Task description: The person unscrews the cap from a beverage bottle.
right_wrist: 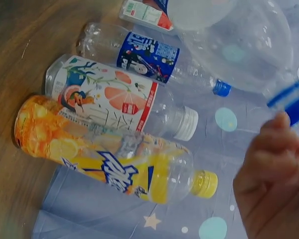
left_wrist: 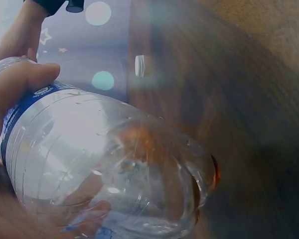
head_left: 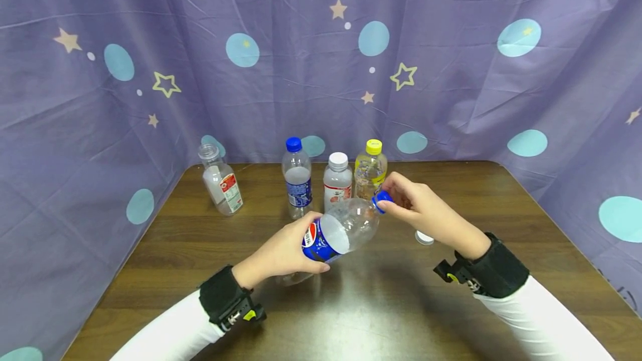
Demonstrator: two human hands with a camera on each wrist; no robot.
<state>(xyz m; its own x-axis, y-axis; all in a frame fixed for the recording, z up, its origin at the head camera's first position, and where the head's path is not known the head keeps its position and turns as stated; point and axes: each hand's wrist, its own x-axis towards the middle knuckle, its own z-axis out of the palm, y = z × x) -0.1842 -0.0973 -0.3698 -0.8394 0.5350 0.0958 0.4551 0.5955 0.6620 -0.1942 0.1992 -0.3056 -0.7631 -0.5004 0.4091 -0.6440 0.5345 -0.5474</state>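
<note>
A large clear plastic bottle (head_left: 357, 220) with a blue Pepsi label is held tilted above the table, its neck up to the right. My left hand (head_left: 291, 247) grips it round the label. At the neck, my right hand (head_left: 426, 213) pinches a blue cap (head_left: 383, 201) between thumb and fingers. The right wrist view shows this cap (right_wrist: 298, 110) beside a blue ring at the neck; whether it is still threaded on, I cannot tell. In the left wrist view the bottle's lower body (left_wrist: 104, 154) looks see-through, with no drink visible.
Behind stand a blue-capped bottle (head_left: 298, 183), a white-capped bottle (head_left: 337, 180) and a yellow-capped bottle (head_left: 371, 169). An uncapped clear bottle (head_left: 220, 183) stands at the back left. One white cap (head_left: 424, 238) lies on the wooden table (head_left: 165, 272) below my right hand.
</note>
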